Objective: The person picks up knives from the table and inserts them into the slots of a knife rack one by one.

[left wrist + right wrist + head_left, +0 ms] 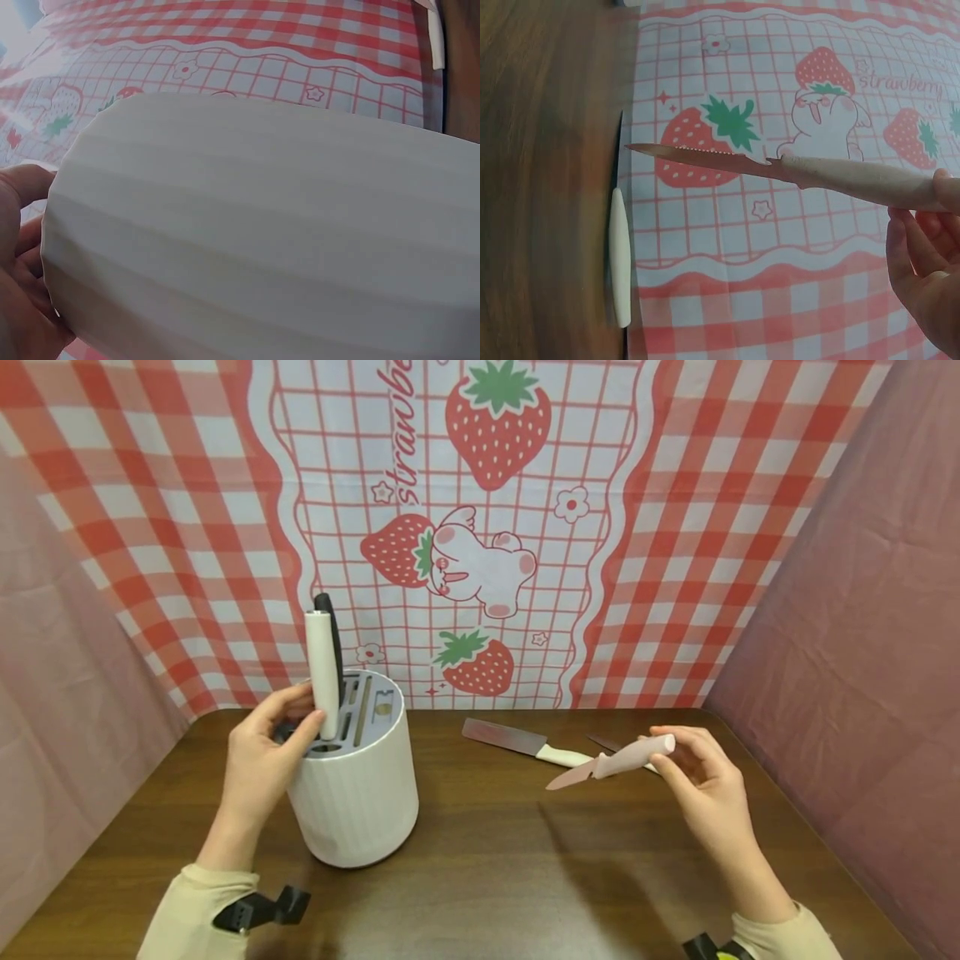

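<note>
A white ribbed knife block (356, 810) stands on the left, its grey slotted top carrying a white-handled tool (322, 668) and a black-handled one (335, 652); their lower parts are hidden. My left hand (262, 747) reaches over the block's left rim, thumb and fingers around the base of the white handle. In the left wrist view the block wall hides most of that grip. Above the table at right, my right hand (708, 777) pinches a small pink knife (633, 758) by its handle end. Its blade points left, and the right wrist view shows small teeth along one edge.
On the table's back part lies a broad-bladed cleaver (510, 737) with a cream handle. Another knife (600, 742) lies partly hidden behind the pink one. A strawberry-print cloth (487, 543) hangs behind the table, and pink curtains (847, 652) flank it.
</note>
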### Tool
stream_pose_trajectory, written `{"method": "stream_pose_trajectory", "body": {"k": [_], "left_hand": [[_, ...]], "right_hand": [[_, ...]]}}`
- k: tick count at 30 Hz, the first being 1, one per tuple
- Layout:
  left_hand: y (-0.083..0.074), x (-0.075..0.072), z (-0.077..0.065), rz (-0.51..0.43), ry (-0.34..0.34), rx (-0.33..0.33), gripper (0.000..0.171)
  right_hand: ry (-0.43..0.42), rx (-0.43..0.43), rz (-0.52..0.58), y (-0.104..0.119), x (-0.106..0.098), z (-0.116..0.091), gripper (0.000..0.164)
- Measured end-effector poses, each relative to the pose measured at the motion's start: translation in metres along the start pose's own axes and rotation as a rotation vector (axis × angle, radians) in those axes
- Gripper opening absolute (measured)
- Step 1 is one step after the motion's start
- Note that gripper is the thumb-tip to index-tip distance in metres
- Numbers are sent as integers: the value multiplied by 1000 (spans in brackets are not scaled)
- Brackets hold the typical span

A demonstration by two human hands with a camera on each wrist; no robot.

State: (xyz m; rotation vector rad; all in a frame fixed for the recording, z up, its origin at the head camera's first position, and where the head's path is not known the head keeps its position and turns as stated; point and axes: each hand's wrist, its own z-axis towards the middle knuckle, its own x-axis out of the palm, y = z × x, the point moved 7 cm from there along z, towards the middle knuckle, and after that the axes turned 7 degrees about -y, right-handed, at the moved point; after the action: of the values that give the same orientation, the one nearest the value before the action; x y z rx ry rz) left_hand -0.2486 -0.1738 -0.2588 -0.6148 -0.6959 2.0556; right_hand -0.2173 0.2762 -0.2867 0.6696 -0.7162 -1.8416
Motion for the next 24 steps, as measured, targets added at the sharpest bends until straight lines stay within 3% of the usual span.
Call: {"method": "stream_pose_trajectory", "body": {"k": [4,12,19,24], "left_hand": [[-7,-2,-2,14,-45,68,34],[-34,-9,-7,22,-207,207,36],[-58,2,-16,-27,-179,278,35],[-70,14,-25,-78,-121,343,33]], "right_hand": [[19,-37,5,3,5,1,30],[66,-82,12,10,20,3,31],[120,-97,-12,18,36,4,32],[136,-121,-40,25,45,5,33]]}}
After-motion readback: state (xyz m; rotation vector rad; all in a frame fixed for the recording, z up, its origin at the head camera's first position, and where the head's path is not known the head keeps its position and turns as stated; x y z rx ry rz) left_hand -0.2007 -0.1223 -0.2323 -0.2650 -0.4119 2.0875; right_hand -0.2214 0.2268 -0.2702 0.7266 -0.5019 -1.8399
